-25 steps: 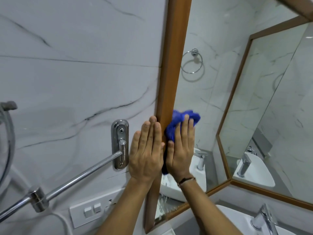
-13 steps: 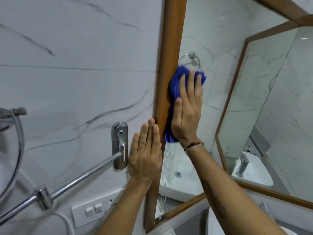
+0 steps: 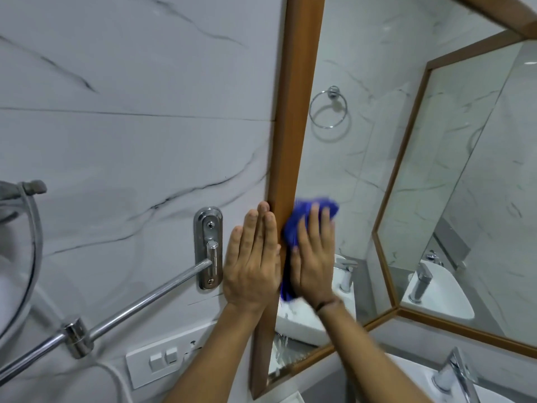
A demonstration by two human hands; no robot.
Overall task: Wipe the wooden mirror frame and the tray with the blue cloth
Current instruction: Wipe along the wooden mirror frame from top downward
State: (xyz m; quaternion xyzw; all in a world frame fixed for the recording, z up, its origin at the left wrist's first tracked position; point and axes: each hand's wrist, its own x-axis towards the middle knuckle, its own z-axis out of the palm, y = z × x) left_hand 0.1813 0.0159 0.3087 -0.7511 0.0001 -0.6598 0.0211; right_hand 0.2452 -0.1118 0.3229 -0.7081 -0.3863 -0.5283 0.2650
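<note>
The wooden mirror frame (image 3: pixel 293 117) runs upright through the middle of the head view, with its lower rail slanting off to the right. My right hand (image 3: pixel 312 257) presses the blue cloth (image 3: pixel 295 225) flat against the frame's inner edge at mid height; the cloth shows above and left of the fingers and is motion-blurred. My left hand (image 3: pixel 251 260) lies flat on the marble wall, fingers together, touching the frame's outer edge. No tray can be identified.
A chrome swing-arm mount (image 3: pixel 208 247) and its bar (image 3: pixel 130 305) jut from the marble wall left of my left hand. A white switch plate (image 3: pixel 162 359) sits below. A sink faucet (image 3: pixel 453 370) is at the bottom right. A towel ring (image 3: pixel 328 110) shows in the mirror.
My right hand slid the blue cloth up the frame's inner edge, then back down to mid height beside my left hand. The left hand stayed in place on the wall.
</note>
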